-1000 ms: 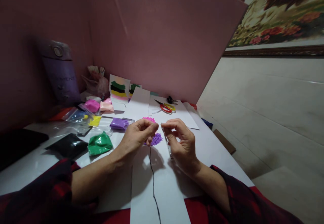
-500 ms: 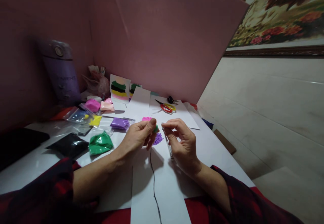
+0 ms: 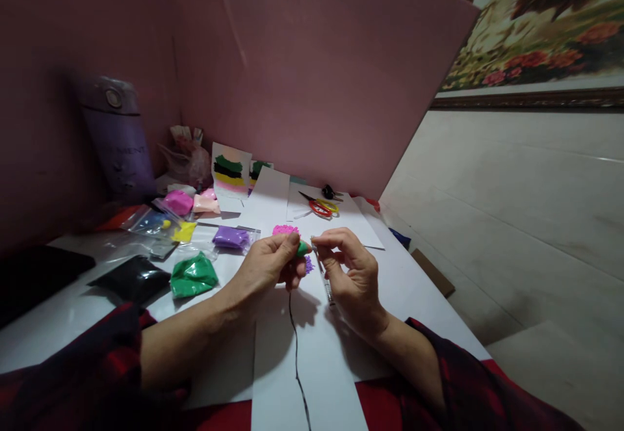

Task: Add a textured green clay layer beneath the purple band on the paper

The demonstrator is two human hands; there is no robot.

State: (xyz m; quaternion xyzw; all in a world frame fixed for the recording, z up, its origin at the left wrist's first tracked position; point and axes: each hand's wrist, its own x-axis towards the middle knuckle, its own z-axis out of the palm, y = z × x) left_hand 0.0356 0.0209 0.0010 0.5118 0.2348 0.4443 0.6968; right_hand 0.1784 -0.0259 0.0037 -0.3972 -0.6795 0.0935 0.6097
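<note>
Over white paper [image 3: 312, 359], left hand [image 3: 266, 268] fingers pinching green clay [image 3: 302, 248], right hand [image 3: 351, 278] pinching tool [image 3: 325, 286]

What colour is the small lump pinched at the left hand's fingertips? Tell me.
Green. The head view shows the small lump held by the left hand.

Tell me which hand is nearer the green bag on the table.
Left. The left hand, pinching a small green piece, is just right of the green bag, not touching it. The right hand, holding a thin tool, is farther right, beyond the left.
</note>
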